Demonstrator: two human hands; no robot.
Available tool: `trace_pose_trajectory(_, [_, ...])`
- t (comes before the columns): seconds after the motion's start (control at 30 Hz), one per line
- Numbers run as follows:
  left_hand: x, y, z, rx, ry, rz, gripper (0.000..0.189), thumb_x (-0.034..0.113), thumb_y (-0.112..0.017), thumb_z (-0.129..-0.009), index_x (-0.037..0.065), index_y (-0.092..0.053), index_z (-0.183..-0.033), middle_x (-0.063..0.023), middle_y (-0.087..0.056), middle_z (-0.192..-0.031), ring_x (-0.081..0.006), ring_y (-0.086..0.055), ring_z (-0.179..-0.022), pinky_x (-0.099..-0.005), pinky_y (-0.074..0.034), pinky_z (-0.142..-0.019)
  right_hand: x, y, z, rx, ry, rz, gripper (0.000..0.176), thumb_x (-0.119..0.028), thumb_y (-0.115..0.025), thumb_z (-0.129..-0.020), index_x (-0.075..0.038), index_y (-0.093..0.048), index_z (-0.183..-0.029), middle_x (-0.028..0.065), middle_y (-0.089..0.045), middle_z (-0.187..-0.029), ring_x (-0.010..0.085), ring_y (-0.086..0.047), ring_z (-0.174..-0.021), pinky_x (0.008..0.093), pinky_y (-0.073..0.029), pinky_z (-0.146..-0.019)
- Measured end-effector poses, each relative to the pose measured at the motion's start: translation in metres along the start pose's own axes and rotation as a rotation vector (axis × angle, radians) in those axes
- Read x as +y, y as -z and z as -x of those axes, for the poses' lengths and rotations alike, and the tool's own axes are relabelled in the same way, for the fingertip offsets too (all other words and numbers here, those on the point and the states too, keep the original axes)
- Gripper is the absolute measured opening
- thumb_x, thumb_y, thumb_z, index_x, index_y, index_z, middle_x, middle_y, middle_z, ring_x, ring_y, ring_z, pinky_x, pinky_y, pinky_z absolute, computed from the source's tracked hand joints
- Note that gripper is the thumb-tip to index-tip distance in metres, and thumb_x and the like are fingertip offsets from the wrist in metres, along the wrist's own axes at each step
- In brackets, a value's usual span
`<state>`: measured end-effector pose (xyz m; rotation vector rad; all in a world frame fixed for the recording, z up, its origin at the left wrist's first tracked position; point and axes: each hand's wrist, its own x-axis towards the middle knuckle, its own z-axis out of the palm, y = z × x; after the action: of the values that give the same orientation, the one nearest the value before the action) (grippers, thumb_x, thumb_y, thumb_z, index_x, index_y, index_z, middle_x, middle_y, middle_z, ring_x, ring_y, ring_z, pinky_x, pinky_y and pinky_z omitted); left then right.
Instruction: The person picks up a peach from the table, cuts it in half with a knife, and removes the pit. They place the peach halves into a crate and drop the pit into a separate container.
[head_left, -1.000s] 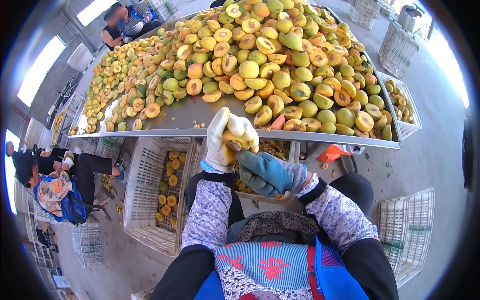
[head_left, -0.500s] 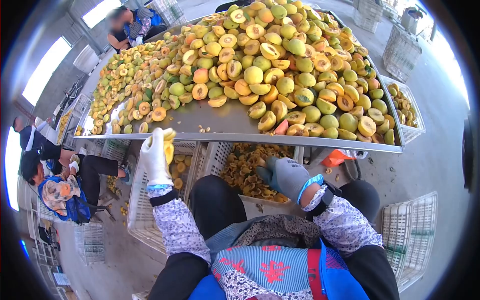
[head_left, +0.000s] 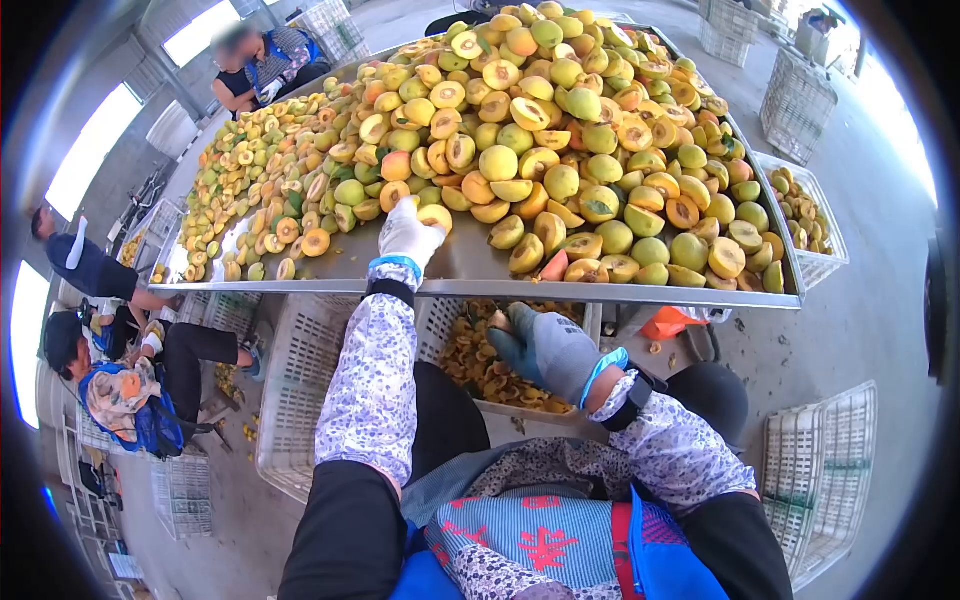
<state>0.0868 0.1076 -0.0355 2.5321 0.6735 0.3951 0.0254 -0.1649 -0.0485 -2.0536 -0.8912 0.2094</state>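
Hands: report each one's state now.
Left hand: at a halved fruit; grip cannot be told.
Right hand: fingers curled; whether holding anything cannot be told.

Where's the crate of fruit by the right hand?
In the head view, the crate sits near the middle, below the near edge of the metal table, right of another white crate, partly behind the right hand.

Lilac-patterned white sleeves [head_left: 368, 385], black wristbands [head_left: 389, 290]

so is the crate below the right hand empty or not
Not empty: yellowish fruit pieces spread across the white plastic crate below the right hand; depth unclear.
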Motion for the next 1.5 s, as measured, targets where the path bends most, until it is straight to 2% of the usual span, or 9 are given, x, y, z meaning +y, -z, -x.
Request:
trace_pose_trajectory(0.1, [-0.011, 0.01, 0.011, -0.256, 0.084, 0.463, 0.059, 0.018, -0.086, -0.075, 0.0, -0.063, -0.126, -0.0127, -0.072, -0.111, -0.0188, -0.071, -0.097, -0.0289, -0.055, -0.08, -0.003, -0.003, -0.004, 0.102, 0.063, -0.105, 0.028, -0.029, -0.06, -0.1, -0.002, -0.064, -0.099, 0.0258, -0.067, -0.079, 0.0455, -0.066, -0.077, 0.0531, -0.05, -0.065])
trace_pose_trajectory(0.37, [0.049, 0.028, 0.11, -0.352, -0.077, 1.502, 0.038, 0.016, -0.067, -0.094, 0.001, -0.055, -0.126, -0.0155, -0.066, -0.125, -0.0274, -0.068, -0.11, -0.0401, -0.056, -0.091, -0.012, 0.003, -0.018, 0.268, 0.099, -0.294, 0.027, -0.027, -0.06, -0.101, -0.001, -0.06, -0.095, 0.0258, -0.064, -0.076, 0.0476, -0.063, -0.071, 0.0507, -0.047, -0.059])
trace_pose_trajectory(0.57, [0.037, -0.015, 0.118, 0.452, -0.716, 0.474, 0.035, 0.005, -0.06, -0.098, -0.005, -0.052, -0.131, -0.0197, -0.066, -0.125, -0.0286, -0.067, -0.112, -0.0383, -0.054, -0.098, -0.002, 0.0, -0.023, 0.229, 0.066, -0.217, 0.03, -0.03, -0.06, -0.101, -0.001, -0.06, -0.095, 0.0261, -0.063, -0.074, 0.0472, -0.064, -0.071, 0.0513, -0.047, -0.059])
trace_pose_trajectory(0.63, [0.058, -0.009, 0.121, 0.0, -0.247, 1.437, 0.035, 0.001, -0.059, -0.097, -0.006, -0.055, -0.131, -0.0202, -0.067, -0.123, -0.0281, -0.068, -0.108, -0.0382, -0.055, -0.095, -0.002, -0.005, -0.021, 0.259, 0.094, -0.171, 0.031, -0.031, -0.06, -0.101, 0.0, -0.06, -0.095, 0.0262, -0.063, -0.073, 0.0471, -0.064, -0.071, 0.0517, -0.047, -0.059])
trace_pose_trajectory(0.73, [0.062, -0.005, 0.123, -0.102, -0.116, 1.621, 0.036, 0.019, -0.057, -0.102, -0.005, -0.059, -0.129, -0.0202, -0.068, -0.121, -0.0281, -0.07, -0.103, -0.0375, -0.057, -0.09, -0.012, -0.003, -0.019, 0.239, 0.127, -0.191, 0.034, -0.033, -0.061, -0.101, 0.0, -0.061, -0.093, 0.0265, -0.063, -0.073, 0.0476, -0.063, -0.07, 0.0524, -0.046, -0.059])
trace_pose_trajectory(0.9, [0.062, -0.002, 0.128, -0.153, -0.015, 1.597, 0.057, 0.046, -0.04, -0.108, -0.003, -0.064, -0.123, -0.0198, -0.071, -0.114, -0.0284, -0.07, -0.097, -0.0381, -0.059, -0.082, -0.004, -0.012, -0.021, 0.114, 0.073, -0.208, 0.038, -0.034, -0.061, -0.101, 0.001, -0.064, -0.087, 0.026, -0.063, -0.072, 0.0483, -0.062, -0.069, 0.0528, -0.046, -0.059])
trace_pose_trajectory(1.23, [0.068, 0.005, 0.135, -0.117, 0.122, 1.521, 0.056, 0.048, -0.047, -0.105, -0.003, -0.069, -0.105, -0.0189, -0.073, -0.101, -0.0267, -0.071, -0.085, -0.0368, -0.06, -0.074, 0.011, -0.041, -0.014, -0.031, 0.005, -0.563, 0.043, -0.039, -0.056, -0.104, 0.003, -0.068, -0.107, 0.0236, -0.071, -0.087, 0.0293, -0.068, -0.076, 0.0411, -0.053, -0.075])
trace_pose_trajectory(1.33, [0.071, 0.008, 0.134, -0.107, 0.116, 1.415, 0.061, 0.05, -0.049, -0.104, -0.006, -0.071, -0.097, -0.0182, -0.074, -0.091, -0.0256, -0.072, -0.076, -0.0341, -0.06, -0.067, 0.004, -0.037, -0.01, -0.077, -0.089, -0.49, 0.042, -0.033, -0.051, -0.109, 0.004, -0.068, -0.104, 0.0037, -0.07, -0.086, 0.0083, -0.054, -0.083, 0.031, -0.051, -0.076])
trace_pose_trajectory(1.5, [0.07, 0.007, 0.133, -0.139, 0.108, 1.449, 0.062, 0.049, -0.047, -0.104, -0.006, -0.072, -0.091, -0.0175, -0.074, -0.084, -0.0238, -0.071, -0.067, -0.0317, -0.058, -0.06, -0.009, -0.032, -0.004, -0.16, -0.163, -0.767, 0.051, -0.045, -0.046, -0.108, -0.003, -0.065, -0.087, 0.0021, -0.061, -0.069, 0.0083, -0.05, -0.062, 0.0279, -0.043, -0.055])
